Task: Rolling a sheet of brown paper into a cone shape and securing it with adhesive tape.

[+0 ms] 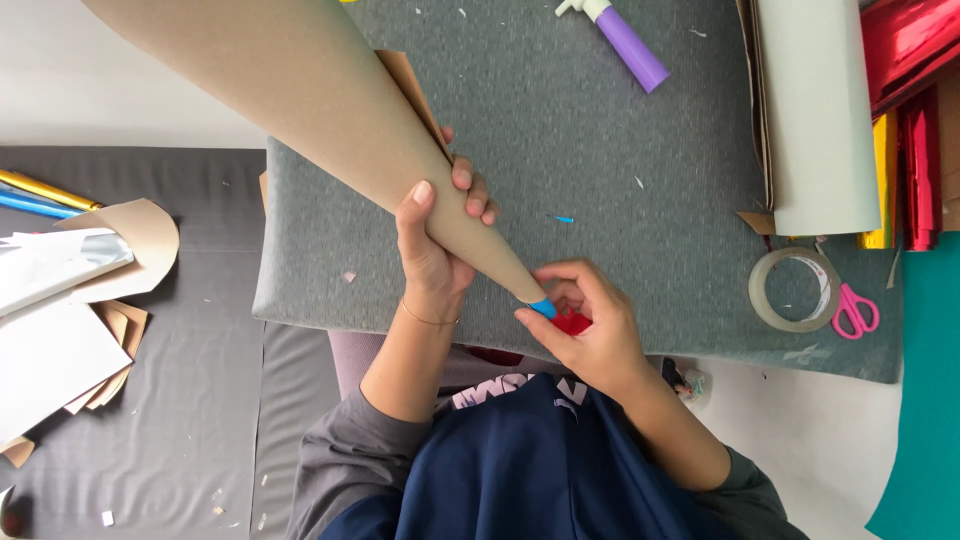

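Observation:
A long brown paper cone reaches from the top left down to its narrow tip near the middle. My left hand is wrapped around the cone's lower part, thumb on top. My right hand pinches a small blue piece at the cone's tip, with something red under its fingers. Both hands work over a grey cushion resting on my lap.
A purple glue bottle lies at the top of the cushion. A clear tape roll and pink scissors sit at the right, below a white roll and red and gold foil sheets. Paper scraps lie on the left.

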